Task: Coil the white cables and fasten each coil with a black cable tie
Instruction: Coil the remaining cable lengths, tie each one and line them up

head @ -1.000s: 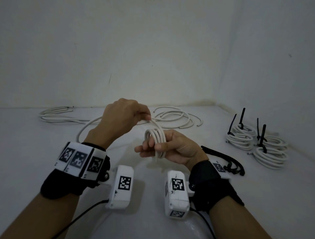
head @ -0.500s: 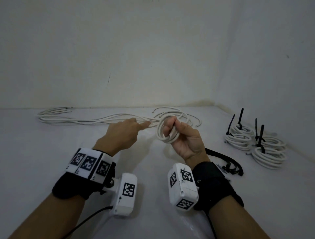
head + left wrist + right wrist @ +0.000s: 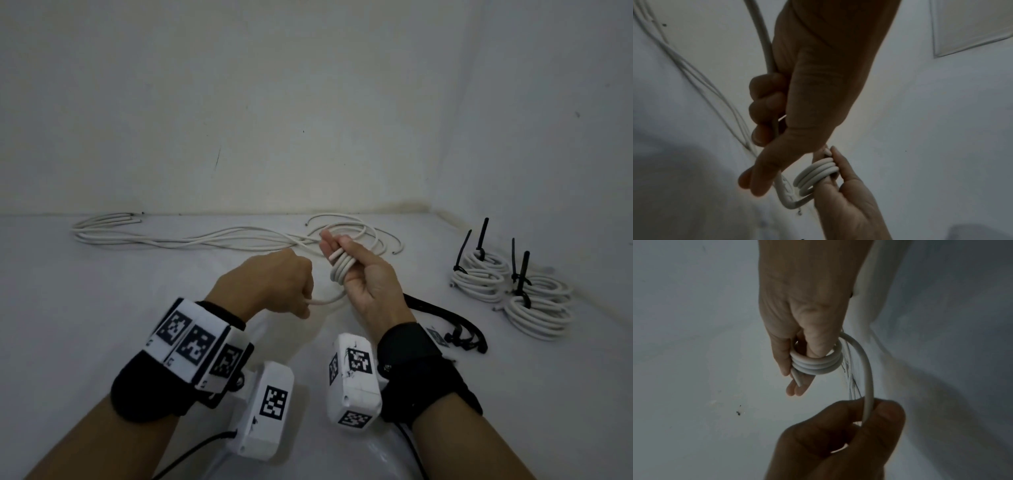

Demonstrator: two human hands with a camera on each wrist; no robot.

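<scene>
My right hand [image 3: 356, 270] holds a small white cable coil [image 3: 340, 269] wound round its fingers, thumb pressing the turns; the same coil [image 3: 816, 363] shows in the right wrist view with the cable's cut end sticking out past it. My left hand [image 3: 277, 284] is curled round the free run of this white cable [image 3: 325, 300], which bends from the coil down into the fist. In the left wrist view the cable [image 3: 764, 40] passes through the left fingers toward the coil [image 3: 816, 175]. Loose black cable ties [image 3: 455, 325] lie to the right of my right wrist.
More loose white cables [image 3: 191, 236] trail along the back of the white table near the wall. Several finished coils with black ties [image 3: 507, 287] are stacked at the right by the side wall. Wrist cameras hang below both forearms.
My left hand has drawn back toward me and closed on the cable, pulling it down below the coil. My right hand has turned, with the coil now tight round its fingers.
</scene>
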